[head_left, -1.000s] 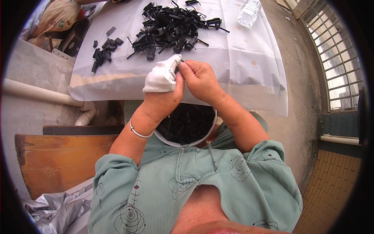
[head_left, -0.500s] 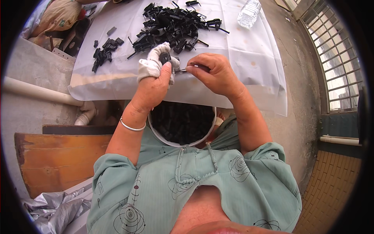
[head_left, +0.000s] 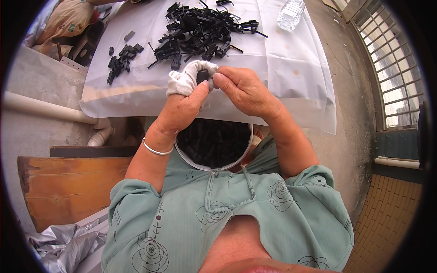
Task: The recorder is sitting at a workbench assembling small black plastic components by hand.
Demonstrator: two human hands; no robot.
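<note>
My left hand [head_left: 187, 103], its fingers in a white glove [head_left: 179, 83] and its thumb bare, pinches a small black plastic part [head_left: 202, 76] above the near edge of the table. Close against it on the right is my bare right hand [head_left: 246, 90], fingers curled and thumb tip by the part. The thin dark-handled tool seen in it earlier is hidden by the fingers now. Beyond both hands lies a heap of black plastic parts [head_left: 195, 32] with thin stems. Several black pieces [head_left: 120, 63] form a smaller group to the left.
White plastic sheeting [head_left: 282, 82] covers the table. A clear plastic bottle [head_left: 290, 17] lies at the back right. Below the table's edge, a white-rimmed bucket [head_left: 183, 156] holds many black pieces. An orange-brown board [head_left: 73, 191] and a pale pipe [head_left: 50, 107] are at the left.
Both hands have come slightly nearer to me and closer together. The black part has turned in my left hand, and the tool in my right hand has gone out of sight.
</note>
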